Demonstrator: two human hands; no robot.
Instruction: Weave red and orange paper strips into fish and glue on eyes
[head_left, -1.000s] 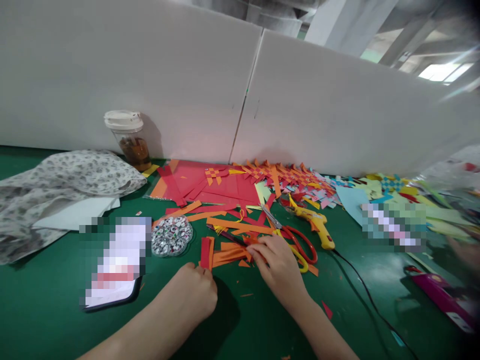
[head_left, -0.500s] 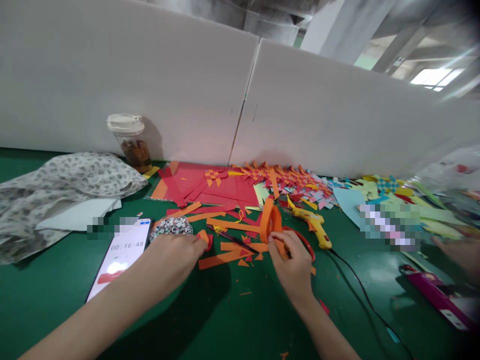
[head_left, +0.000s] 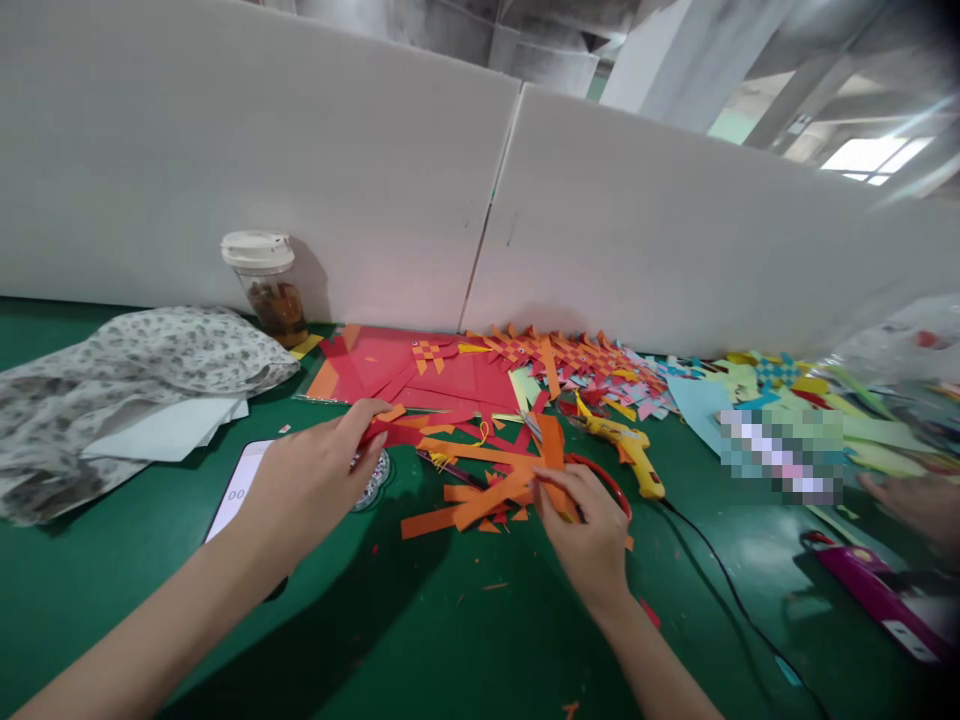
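My left hand [head_left: 322, 465] is raised over the phone [head_left: 238, 485] and the clear dish of small googly eyes [head_left: 373, 480]. Its thumb and forefinger close on a red paper strip [head_left: 397, 432]. My right hand [head_left: 589, 535] pinches a folded orange paper strip [head_left: 553, 445], one end standing up and another slanting down left. Partly hidden behind this hand are red-handled scissors [head_left: 611, 480]. Between the hands lie loose orange strips [head_left: 431, 522], a dark thin tool [head_left: 465, 475] and a yellow tassel [head_left: 442, 460].
A yellow glue gun [head_left: 630, 450] with a black cord lies right of my right hand. Woven paper fish [head_left: 577, 355] are piled by the partition. A lidded cup [head_left: 274, 295] and a patterned cloth [head_left: 165, 350] stand left. Another person's hand [head_left: 907, 505] is far right near a magenta object [head_left: 874, 595].
My left hand has moved up and left, now with a red strip at its fingertips. The orange strip in my right hand has changed from a loop to a spread, slanting shape.
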